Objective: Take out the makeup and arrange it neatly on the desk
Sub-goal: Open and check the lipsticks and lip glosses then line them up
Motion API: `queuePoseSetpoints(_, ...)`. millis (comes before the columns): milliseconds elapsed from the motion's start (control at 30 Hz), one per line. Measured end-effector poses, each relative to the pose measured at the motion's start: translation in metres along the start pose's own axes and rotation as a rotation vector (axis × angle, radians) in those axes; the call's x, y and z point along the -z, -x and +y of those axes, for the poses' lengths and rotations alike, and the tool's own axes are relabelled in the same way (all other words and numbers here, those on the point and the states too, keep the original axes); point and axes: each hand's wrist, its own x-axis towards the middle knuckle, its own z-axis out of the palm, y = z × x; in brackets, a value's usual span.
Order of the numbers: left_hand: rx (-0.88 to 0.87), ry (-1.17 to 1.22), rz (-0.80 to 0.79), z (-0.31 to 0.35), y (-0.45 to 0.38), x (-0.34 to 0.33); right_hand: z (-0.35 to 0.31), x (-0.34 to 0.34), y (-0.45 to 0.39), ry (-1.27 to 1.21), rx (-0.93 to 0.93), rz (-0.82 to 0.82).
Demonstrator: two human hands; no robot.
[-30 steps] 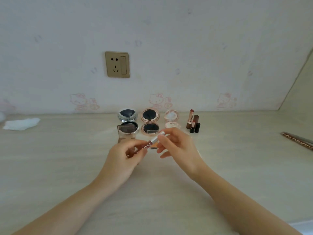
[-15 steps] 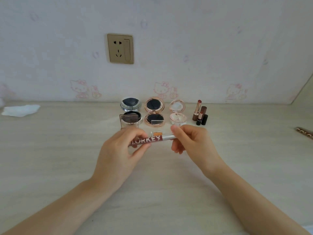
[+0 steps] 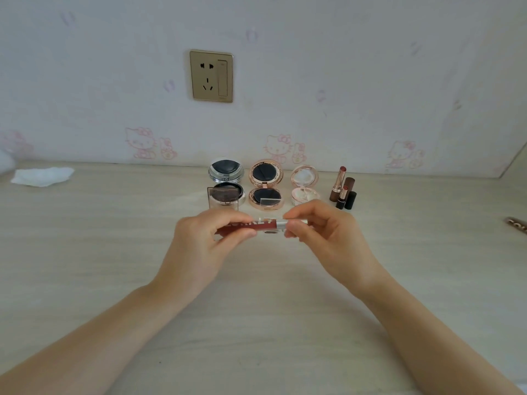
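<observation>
The pale wood-grain counter [image 3: 85, 252] ran up to a white wall papered with faint pink cartoon cats [image 3: 142, 142], and a brass-coloured socket plate [image 3: 211, 76] sat on that wall above the makeup row. Both forearms reached in from the near edge and met in front of the rose-gold round compact [image 3: 266, 185], which stood open near the back of the counter with its lid upright.

Left of that compact stood a silver round cushion compact [image 3: 226, 178], also open, with a clear brownish square case [image 3: 223, 198] leaning against its front. Right of the rose-gold compact was a smaller pale pink pearly compact [image 3: 304, 185], open as well. Further right stood a cluster of uncapped lipsticks and dark caps [image 3: 343, 189], all upright. Far left of the compact lay a crumpled white tissue [image 3: 42, 176]; far right, at the frame edge, lay the end of a brown lettered tube [image 3: 517, 225].

The left hand [image 3: 199, 249] pinched the dark red body of a slim lip-gloss tube with white lettering [image 3: 256, 226] between thumb and curled fingers. The right hand [image 3: 330, 238] pinched the tube's silver cap end the same way. The tube lay level between the two hands, raised above the counter, just in front of the rose-gold compact. The lettering was blurred.
</observation>
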Motion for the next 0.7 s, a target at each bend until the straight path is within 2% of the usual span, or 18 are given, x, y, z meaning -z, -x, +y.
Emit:
queuePoseSetpoints(133, 0.033, 0.065, 0.015, 0.0008, -0.0009, -0.0001, 0.0001, 0.0006, 0.0003, 0.022, 0.004, -0.015)
queuePoseSetpoints(267, -0.039, -0.011, 0.037, 0.0012, -0.0005, 0.0005, -0.0022, 0.0026, 0.0023, -0.083, -0.081, -0.094)
queuePoseSetpoints(367, -0.094, -0.037, 0.052, 0.0022, 0.0015, -0.0011, -0.0043, 0.0022, 0.0035, -0.175, -0.150, -0.091)
queuePoseSetpoints(500, -0.111, -0.039, 0.057, 0.0006, 0.0021, -0.0030, -0.0054, 0.0022, 0.0024, -0.044, -0.084, -0.071)
queuePoseSetpoints(600, -0.075, -0.018, 0.077, -0.0009, 0.0018, -0.0027, -0.0057, 0.0053, 0.0012, -0.088, -0.046, -0.112)
queuePoseSetpoints(700, -0.076, -0.008, 0.061, -0.0017, 0.0030, -0.0041, -0.0059, 0.0060, 0.0016, -0.183, -0.119, -0.123)
